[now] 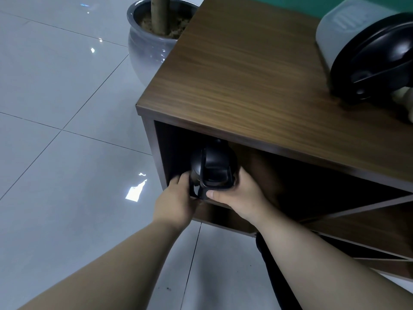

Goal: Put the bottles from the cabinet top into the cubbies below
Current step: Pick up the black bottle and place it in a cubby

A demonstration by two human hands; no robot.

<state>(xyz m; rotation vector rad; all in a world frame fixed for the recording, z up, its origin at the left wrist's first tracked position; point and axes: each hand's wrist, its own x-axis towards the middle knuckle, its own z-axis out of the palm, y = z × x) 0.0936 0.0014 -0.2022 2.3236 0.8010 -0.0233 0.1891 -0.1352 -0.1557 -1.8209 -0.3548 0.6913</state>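
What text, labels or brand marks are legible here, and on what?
None legible.
White bottle on the cabinet top: faint grey markings on its side, too blurred to read.
Black bottle held by both hands at the cubby: no text visible.

A grey glazed pot [152, 52] is sitting on the floor [55, 108] at the top of the view, just beside the far left corner of the furniture. A pale trunk [159, 15] is rising from brown soil [176, 27] inside the pot and is running out of the top edge. The floor is showing large, glossy, pale grey tiles with thin dark joints, and bright light patches [136, 189] are reflecting off them. A green wall [312, 5] is showing along the top right. A few dark specks [167, 288] are lying on the tiles near the bottom.
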